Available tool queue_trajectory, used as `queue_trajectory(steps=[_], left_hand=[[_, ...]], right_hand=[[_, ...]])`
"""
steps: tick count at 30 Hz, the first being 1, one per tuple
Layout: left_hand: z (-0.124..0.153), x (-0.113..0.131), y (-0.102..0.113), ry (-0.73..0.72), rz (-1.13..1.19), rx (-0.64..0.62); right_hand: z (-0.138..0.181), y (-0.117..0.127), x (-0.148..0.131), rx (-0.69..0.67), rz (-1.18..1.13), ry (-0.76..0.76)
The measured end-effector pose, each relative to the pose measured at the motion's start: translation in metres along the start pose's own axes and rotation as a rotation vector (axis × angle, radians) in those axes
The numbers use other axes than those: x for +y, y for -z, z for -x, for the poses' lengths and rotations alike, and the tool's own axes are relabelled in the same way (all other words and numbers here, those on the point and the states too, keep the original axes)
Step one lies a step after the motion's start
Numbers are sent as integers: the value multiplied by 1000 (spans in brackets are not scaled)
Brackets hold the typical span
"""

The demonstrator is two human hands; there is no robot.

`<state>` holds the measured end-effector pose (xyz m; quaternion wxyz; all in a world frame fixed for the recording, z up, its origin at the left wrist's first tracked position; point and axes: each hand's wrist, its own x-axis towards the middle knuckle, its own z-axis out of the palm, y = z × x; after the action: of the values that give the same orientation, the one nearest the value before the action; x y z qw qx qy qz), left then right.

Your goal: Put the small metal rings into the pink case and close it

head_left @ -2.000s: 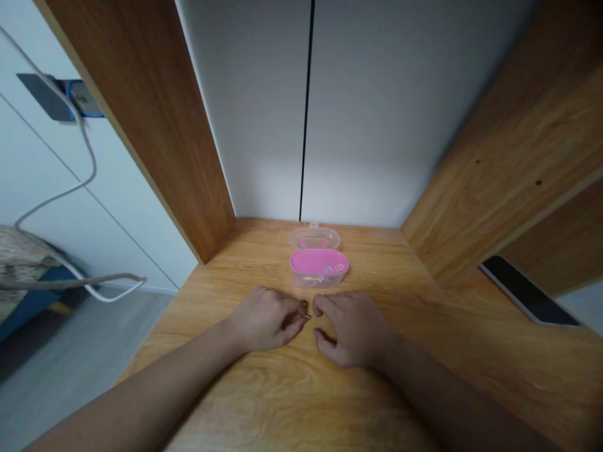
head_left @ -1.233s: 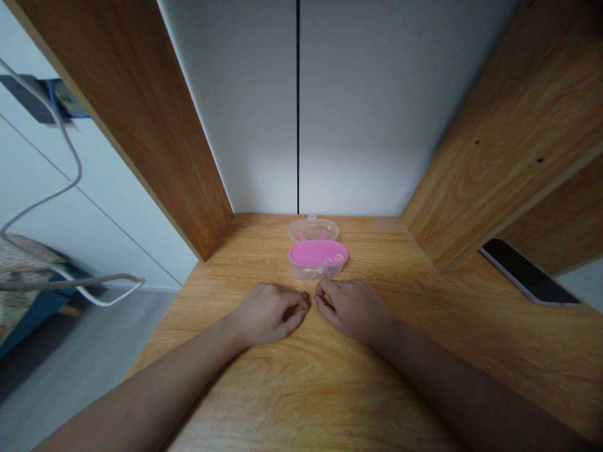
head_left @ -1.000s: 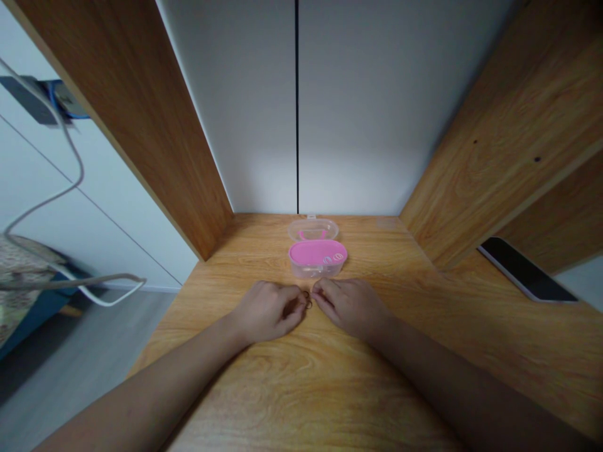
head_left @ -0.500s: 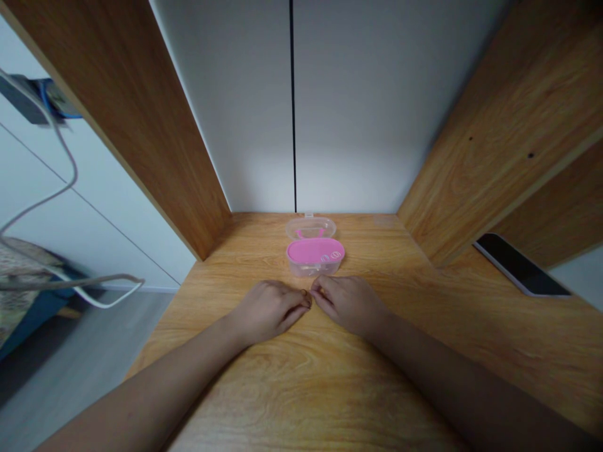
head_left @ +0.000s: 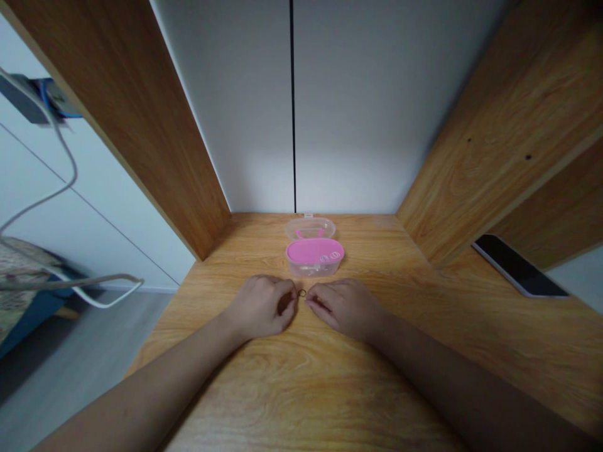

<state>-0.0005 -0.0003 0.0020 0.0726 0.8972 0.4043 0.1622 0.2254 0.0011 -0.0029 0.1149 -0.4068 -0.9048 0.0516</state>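
Observation:
Between my two hands a small thin dark ring (head_left: 302, 293) shows just above or on the wooden tabletop. My left hand (head_left: 264, 307) closes thumb and forefinger at the ring's left side, leaving a gap inside the bent fingers. From the right, my right hand (head_left: 346, 304) pinches at its other side, fingers pressed together. Whether the ring is metal or elastic cannot be made out. Just beyond my fingers stands an oval clear plastic case (head_left: 315, 271) with a pink top (head_left: 308, 251). Two pale ring shapes show at the right end of the pink top.
Behind the case lies its clear lid (head_left: 309, 227), swung open, with a pink handle. A phone (head_left: 521, 267) rests on the wooden tabletop (head_left: 301, 389) at the right. Wooden panels rise on both sides, with a white panel behind. A white cable (head_left: 70, 157) hangs at left.
My hands have drawn slightly apart; the left fingers shifted left and opened a gap in their curl. The small ring, hidden at the fingertips before, now shows between them.

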Motion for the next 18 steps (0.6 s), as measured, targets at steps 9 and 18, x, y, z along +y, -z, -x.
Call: queue_trajectory(steps=[9,18], left_hand=[[-1,2,0,41,63,-31],[0,2,-1,57,88,-26]], right_hand=[[4,-6,4,83,-56,3],[2,-3,3,65,-84,-16]])
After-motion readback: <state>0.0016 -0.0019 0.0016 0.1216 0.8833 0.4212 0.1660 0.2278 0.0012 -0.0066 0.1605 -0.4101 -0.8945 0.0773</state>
